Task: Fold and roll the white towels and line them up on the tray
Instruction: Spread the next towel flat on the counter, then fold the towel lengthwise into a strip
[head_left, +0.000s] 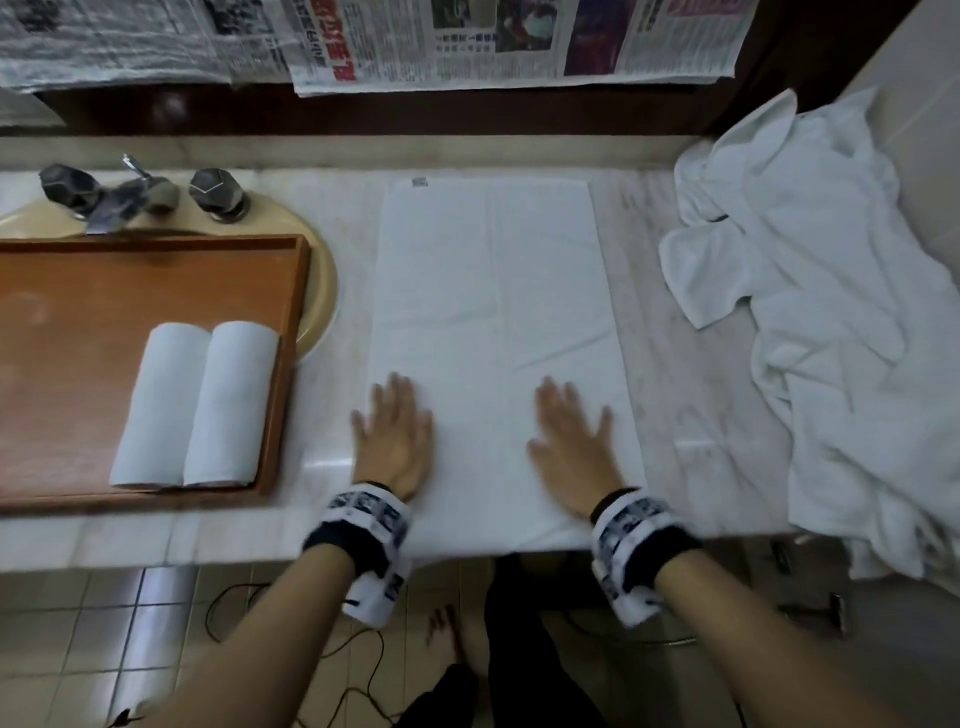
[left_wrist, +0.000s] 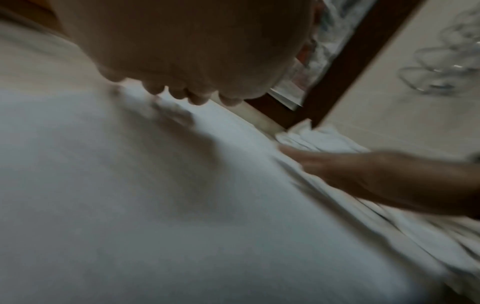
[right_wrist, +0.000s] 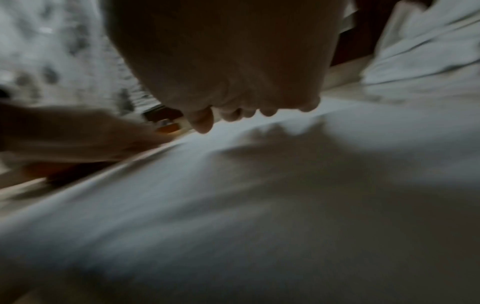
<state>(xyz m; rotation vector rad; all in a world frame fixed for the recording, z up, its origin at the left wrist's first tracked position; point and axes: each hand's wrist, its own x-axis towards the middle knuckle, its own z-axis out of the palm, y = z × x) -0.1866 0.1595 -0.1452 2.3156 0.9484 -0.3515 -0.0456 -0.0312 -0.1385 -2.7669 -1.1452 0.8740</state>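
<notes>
A folded white towel (head_left: 493, 291) lies flat lengthwise on the marble counter, its near end hanging a little over the front edge. My left hand (head_left: 392, 434) lies flat on its near left part, fingers spread. On the near right part my right hand (head_left: 571, 441) presses down the same way. Both are blurred. In the left wrist view my left hand (left_wrist: 182, 51) hovers over the towel (left_wrist: 155, 205), with the right hand (left_wrist: 376, 176) beyond. The right wrist view shows my right hand (right_wrist: 228, 61) above the towel (right_wrist: 285, 205). Two rolled towels (head_left: 197, 405) lie side by side on the wooden tray (head_left: 78, 291).
The tray rests over a beige sink (head_left: 319, 291) with a tap and two dark knobs (head_left: 140, 195). A heap of loose white towels (head_left: 831, 322) fills the counter's right end. Newspaper (head_left: 467, 41) covers the wall behind. Cables lie on the tiled floor (head_left: 156, 649).
</notes>
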